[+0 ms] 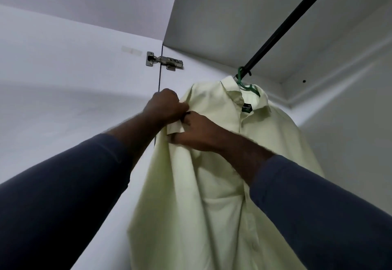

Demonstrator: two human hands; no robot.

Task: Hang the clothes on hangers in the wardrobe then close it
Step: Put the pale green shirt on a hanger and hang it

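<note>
Head view: inside the white wardrobe [233,15], under its black rail [280,32], our left hand [165,106] and right hand [199,132] both pinch the pale shirt [212,206] at its shoulder.

Dim, flat indoor light, cool grey-violet cast over white panels. Broad soft shadow band sweeps wardrobe door [63,68] at left of frame; ceiling panel at upper right darker grey. Pale shirt [212,185] brightest area at centre, no glare, folds gently shaded. Wide-angle distortion: panel edge at upper left bows, dark sleeves [63,206] loom oversized in bottom corners. Slight overall softness; hinge [164,61], collar label [246,108] fairly crisp.
</note>
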